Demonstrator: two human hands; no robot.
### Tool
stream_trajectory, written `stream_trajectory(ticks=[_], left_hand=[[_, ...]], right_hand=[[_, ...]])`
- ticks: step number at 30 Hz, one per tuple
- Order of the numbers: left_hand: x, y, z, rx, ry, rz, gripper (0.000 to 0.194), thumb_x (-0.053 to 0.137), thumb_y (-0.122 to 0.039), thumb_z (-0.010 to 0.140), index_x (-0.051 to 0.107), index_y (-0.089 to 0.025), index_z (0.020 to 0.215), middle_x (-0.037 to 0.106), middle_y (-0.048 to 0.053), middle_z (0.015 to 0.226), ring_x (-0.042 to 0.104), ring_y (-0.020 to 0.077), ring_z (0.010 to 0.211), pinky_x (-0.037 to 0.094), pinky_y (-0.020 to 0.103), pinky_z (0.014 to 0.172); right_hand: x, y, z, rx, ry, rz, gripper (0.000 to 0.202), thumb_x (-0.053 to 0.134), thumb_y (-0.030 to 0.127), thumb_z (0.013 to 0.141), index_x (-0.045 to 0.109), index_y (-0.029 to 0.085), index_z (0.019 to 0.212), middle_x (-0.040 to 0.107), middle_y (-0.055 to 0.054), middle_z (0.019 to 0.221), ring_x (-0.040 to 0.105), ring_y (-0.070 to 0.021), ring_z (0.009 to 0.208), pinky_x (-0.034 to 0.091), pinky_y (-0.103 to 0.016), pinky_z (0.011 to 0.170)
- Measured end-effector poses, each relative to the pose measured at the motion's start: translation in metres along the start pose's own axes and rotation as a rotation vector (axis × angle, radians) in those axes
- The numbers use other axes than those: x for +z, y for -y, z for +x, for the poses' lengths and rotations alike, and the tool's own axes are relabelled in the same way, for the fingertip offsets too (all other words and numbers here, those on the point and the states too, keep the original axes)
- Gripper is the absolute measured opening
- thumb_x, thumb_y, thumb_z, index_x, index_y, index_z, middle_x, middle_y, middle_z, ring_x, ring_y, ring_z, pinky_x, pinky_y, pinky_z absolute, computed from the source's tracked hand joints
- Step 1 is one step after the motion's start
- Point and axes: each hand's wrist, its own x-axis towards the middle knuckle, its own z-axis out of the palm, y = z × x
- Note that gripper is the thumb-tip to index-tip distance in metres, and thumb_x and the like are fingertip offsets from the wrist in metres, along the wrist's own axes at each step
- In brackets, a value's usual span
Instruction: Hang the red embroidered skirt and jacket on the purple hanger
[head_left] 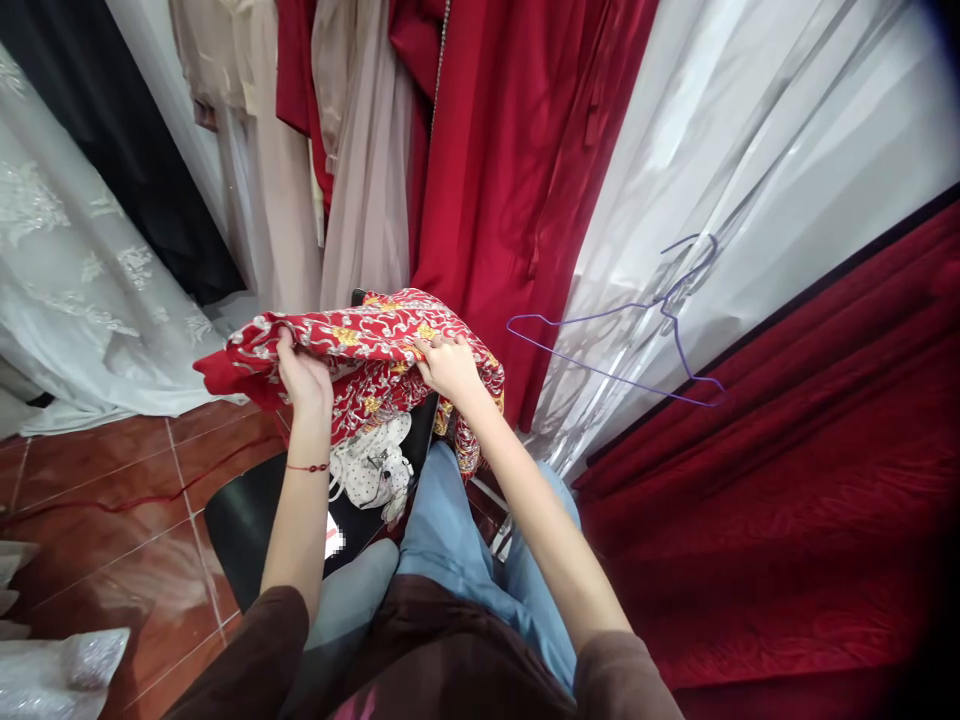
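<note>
Left fingers (286,345) and right fingers (427,352) grasp the patterned red cloth (360,335) (both reaching forward).

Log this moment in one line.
Left hand: holding red cloth with gold-and-white pattern | Right hand: on same cloth | Purple wire hanger: bare

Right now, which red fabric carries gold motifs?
The patterned garment in the left hand and right hand; the red cloth behind it and red drape at right show none.

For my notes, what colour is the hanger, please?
The hanger is purple, clearest in the head view.
</note>
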Motion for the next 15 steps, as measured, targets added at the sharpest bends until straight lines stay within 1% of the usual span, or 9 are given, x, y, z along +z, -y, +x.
stream_trajectory(ticks=[2,3,5,6,7,9,11,13,15], left_hand=[[0.011,-0.004,-0.007,-0.026,-0.211,-0.163,0.04,0.042,-0.051,0.09,0.059,-0.018,0.102,0.067,0.006,0.121,0.056,0.0169,0.126,0.047,0.032,0.106],[0.017,-0.008,-0.012,-0.031,-0.282,-0.213,0.035,0.049,-0.047,0.087,0.061,-0.018,0.1,0.068,0.006,0.12,0.056,0.0179,0.126,0.047,0.032,0.107],[0.029,-0.019,-0.023,-0.009,-0.267,-0.221,0.031,0.054,-0.044,0.085,0.064,-0.017,0.098,0.069,0.007,0.118,0.056,0.0196,0.126,0.047,0.034,0.108],[0.035,-0.025,-0.03,0.008,-0.234,-0.223,0.031,0.055,-0.044,0.085,0.065,-0.017,0.098,0.07,0.007,0.117,0.057,0.0202,0.126,0.047,0.035,0.109],[0.041,-0.031,-0.038,0.022,-0.191,-0.232,0.031,0.056,-0.044,0.085,0.066,-0.017,0.098,0.07,0.007,0.115,0.057,0.0209,0.126,0.046,0.036,0.11],[0.054,-0.041,-0.055,0.012,-0.081,-0.248,0.031,0.059,-0.043,0.084,0.068,-0.018,0.1,0.071,0.007,0.113,0.06,0.0225,0.124,0.047,0.038,0.11],[0.065,-0.047,-0.074,-0.025,0.046,-0.244,0.03,0.064,-0.041,0.081,0.069,-0.02,0.103,0.071,0.005,0.112,0.062,0.0242,0.122,0.048,0.039,0.108],[0.07,-0.051,-0.089,-0.054,0.19,-0.233,0.029,0.066,-0.039,0.08,0.069,-0.022,0.104,0.072,0.004,0.112,0.062,0.0261,0.122,0.05,0.041,0.107],[0.07,-0.059,-0.1,-0.08,0.396,-0.218,0.031,0.063,-0.041,0.083,0.07,-0.022,0.107,0.072,0.005,0.114,0.061,0.0282,0.123,0.051,0.043,0.106]], right_hand=[[-0.011,0.001,-0.013,0.016,0.03,-0.005,0.042,0.042,0.029,0.098,0.061,0.012,0.13,0.071,-0.019,0.111,0.063,-0.0296,0.109,0.035,-0.044,0.104],[-0.016,0.002,-0.02,0.034,0.049,0.0,0.038,0.043,0.026,0.096,0.065,0.011,0.124,0.071,-0.019,0.108,0.064,-0.03,0.106,0.035,-0.045,0.105],[-0.028,0.005,-0.032,0.063,0.042,0.041,0.034,0.046,0.024,0.092,0.067,0.01,0.115,0.072,-0.019,0.107,0.064,-0.0317,0.106,0.035,-0.047,0.104],[-0.035,0.008,-0.038,0.065,0.001,0.082,0.036,0.048,0.026,0.091,0.065,0.009,0.118,0.07,-0.02,0.112,0.062,-0.0326,0.109,0.036,-0.047,0.104],[-0.042,0.012,-0.043,0.055,-0.061,0.132,0.043,0.049,0.03,0.091,0.06,0.008,0.126,0.067,-0.021,0.121,0.059,-0.0335,0.114,0.036,-0.047,0.103],[-0.058,0.021,-0.05,0.023,-0.212,0.229,0.064,0.048,0.041,0.09,0.043,0.007,0.144,0.055,-0.021,0.14,0.05,-0.0345,0.128,0.037,-0.047,0.104],[-0.074,0.03,-0.055,0.014,-0.318,0.274,0.073,0.046,0.044,0.091,0.029,0.007,0.153,0.046,-0.02,0.15,0.042,-0.0338,0.136,0.037,-0.045,0.105],[-0.087,0.034,-0.061,0.028,-0.356,0.28,0.069,0.046,0.038,0.092,0.032,0.009,0.152,0.048,-0.018,0.147,0.044,-0.0332,0.135,0.038,-0.044,0.105],[-0.092,0.029,-0.071,0.067,-0.339,0.294,0.056,0.047,0.03,0.091,0.045,0.013,0.144,0.061,-0.016,0.133,0.055,-0.0309,0.122,0.042,-0.04,0.098]])
